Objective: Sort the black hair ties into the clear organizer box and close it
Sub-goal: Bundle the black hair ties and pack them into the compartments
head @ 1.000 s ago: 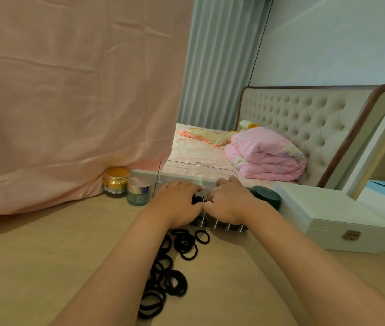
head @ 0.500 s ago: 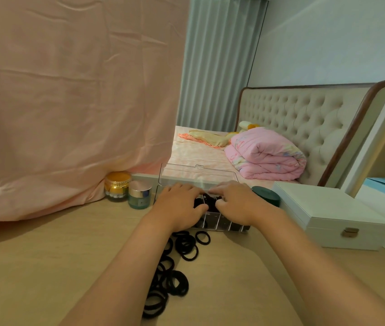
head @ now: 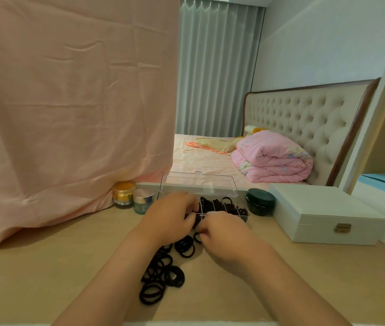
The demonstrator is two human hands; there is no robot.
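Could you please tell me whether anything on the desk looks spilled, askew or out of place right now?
Only the black hair ties stand out. Many lie in a loose, overlapping heap on the desk in front of the clear organizer box, outside its compartments. Its lid stands open. Nothing looks damaged or tipped over.

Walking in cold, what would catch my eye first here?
The left hand and right hand meet at the front of an open clear organizer box on the desk, with black hair ties heaped before it. A pink cloth hangs on the left; a folded pink quilt lies on the bed behind.
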